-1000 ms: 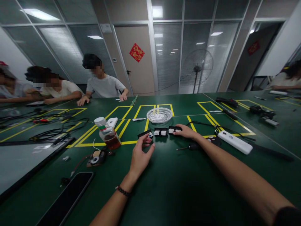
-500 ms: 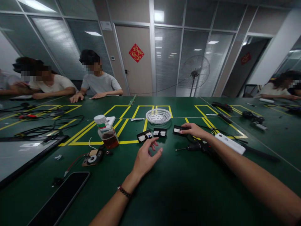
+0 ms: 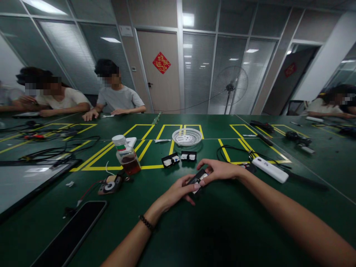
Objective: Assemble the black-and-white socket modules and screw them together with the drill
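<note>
Both hands hold a small black rectangular part with white pads, tilted, just above the green table. My left hand grips its near-left end, with the thumb on top. My right hand has its fingers closed around the far-right end, so part of it is hidden. Two similar pieces lie on the table just beyond the hands: a left black part with white pads and a right black part with white pads.
A white perforated basket stands farther back. To the left are a bottle of brown liquid, a small motor-like device with wires and a phone. A white power bank-like block and cables lie right. Co-workers sit across the table.
My right hand has brought the black part left and nearer to me. My left hand has moved to it and taken hold. The screwdriver-like tool is now mostly hidden behind my right hand.
</note>
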The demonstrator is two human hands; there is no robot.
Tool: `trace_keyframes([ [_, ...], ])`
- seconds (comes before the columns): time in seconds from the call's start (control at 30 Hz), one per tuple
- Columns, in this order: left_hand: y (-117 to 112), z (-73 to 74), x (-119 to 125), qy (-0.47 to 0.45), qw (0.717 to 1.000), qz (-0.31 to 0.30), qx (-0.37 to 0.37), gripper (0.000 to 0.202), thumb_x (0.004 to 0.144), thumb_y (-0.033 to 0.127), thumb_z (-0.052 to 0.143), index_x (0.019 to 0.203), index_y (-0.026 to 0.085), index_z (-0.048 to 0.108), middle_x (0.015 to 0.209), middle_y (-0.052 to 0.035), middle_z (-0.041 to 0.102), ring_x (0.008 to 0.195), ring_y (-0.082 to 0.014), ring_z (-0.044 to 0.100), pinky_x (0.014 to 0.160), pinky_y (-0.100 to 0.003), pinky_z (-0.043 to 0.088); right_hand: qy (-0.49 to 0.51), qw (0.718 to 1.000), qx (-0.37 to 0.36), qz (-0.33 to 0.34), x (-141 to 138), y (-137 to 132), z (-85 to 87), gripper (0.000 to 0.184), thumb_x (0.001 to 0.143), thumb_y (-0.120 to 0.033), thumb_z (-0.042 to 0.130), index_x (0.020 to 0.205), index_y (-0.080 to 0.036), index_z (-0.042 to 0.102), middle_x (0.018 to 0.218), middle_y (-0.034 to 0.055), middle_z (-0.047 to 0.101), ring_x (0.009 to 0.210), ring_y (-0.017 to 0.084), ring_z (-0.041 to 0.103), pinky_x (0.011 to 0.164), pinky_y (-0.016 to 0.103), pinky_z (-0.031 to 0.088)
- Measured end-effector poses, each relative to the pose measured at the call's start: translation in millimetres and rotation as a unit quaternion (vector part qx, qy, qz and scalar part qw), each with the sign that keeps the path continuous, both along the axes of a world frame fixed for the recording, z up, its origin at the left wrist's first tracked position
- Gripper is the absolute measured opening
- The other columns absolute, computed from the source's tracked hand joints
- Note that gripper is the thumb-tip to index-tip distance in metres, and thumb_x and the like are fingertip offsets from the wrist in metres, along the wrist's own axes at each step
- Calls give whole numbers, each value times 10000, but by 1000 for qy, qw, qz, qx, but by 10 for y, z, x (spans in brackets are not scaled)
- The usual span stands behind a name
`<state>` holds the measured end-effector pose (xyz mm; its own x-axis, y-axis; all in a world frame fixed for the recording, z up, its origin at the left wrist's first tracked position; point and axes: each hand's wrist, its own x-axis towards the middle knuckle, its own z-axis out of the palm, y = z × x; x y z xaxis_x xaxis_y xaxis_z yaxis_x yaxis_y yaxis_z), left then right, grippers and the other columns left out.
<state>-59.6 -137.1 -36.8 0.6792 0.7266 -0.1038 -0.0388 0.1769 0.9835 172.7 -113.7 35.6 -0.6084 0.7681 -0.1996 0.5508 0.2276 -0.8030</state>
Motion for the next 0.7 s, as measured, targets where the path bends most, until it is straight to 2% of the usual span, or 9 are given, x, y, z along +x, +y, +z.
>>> trace_keyframes([
  [0.1,5,-11,5,8,1000,-3,5,493,795,378,690,1234,179,587,1055,-110,607,918,-238,609,596,-308,584,24,1000,2,4,-69,-12,-23,714,672,-449,815,1268,-217,497,929,12,634,829,186,600,719,289,457],
  [0.2,21,-47,25,-4,1000,23,9,522,784,373,700,1254,178,583,1054,-112,610,913,-237,607,589,-308,584,39,998,40,-29,-123,-50,-87,675,695,-474,794,1250,-212,512,917,17,643,820,196,610,732,311,469],
  [0.27,36,-78,34,-12,999,40,3,493,807,388,676,1237,160,597,1043,-120,627,904,-235,620,624,-326,588,54,996,50,-53,-139,-89,-136,614,762,-509,728,1251,-205,515,919,30,653,835,205,619,740,327,483],
  [0.33,55,-108,35,-14,998,53,-6,451,823,400,660,1187,136,628,1010,-124,647,885,-232,637,668,-342,589,75,991,70,-85,-109,-144,-174,555,846,-539,622,1275,-207,504,1004,59,654,904,219,625,780,347,497],
  [0.4,80,-134,28,-16,997,71,-14,429,822,401,666,1149,125,650,987,-122,660,865,-226,650,701,-353,590,82,979,129,-135,11,-226,-203,517,900,-548,531,1298,-220,492,1167,90,609,1016,234,607,857,372,494],
  [0.47,112,-154,16,-22,994,106,-19,432,806,395,689,1146,131,657,996,-117,666,863,-220,655,721,-359,593,38,950,226,-211,257,-337,-246,513,896,-558,526,1291,-232,504,1284,106,538,1093,257,575,928,398,467],
  [0.57,167,-183,-1,-38,983,176,-26,446,794,402,704,1151,138,658,999,-113,674,852,-213,661,729,-365,601,-99,878,314,-346,832,-533,-396,551,870,-594,516,1253,-199,537,1244,148,548,1091,316,561,957,464,434],
  [0.63,200,-206,-8,-48,975,213,-29,438,798,416,698,1129,131,667,987,-118,682,842,-213,666,726,-364,603,-188,854,278,-398,1251,-650,-557,618,820,-662,525,1171,-157,583,1170,183,586,1052,355,572,905,486,450],
  [0.7,223,-227,-10,-56,969,240,-33,430,800,426,694,1108,127,674,989,-123,689,842,-215,671,729,-362,603,-237,861,182,-412,1600,-728,-728,690,780,-718,515,1135,-132,601,1132,200,616,983,357,605,820,472,479],
])
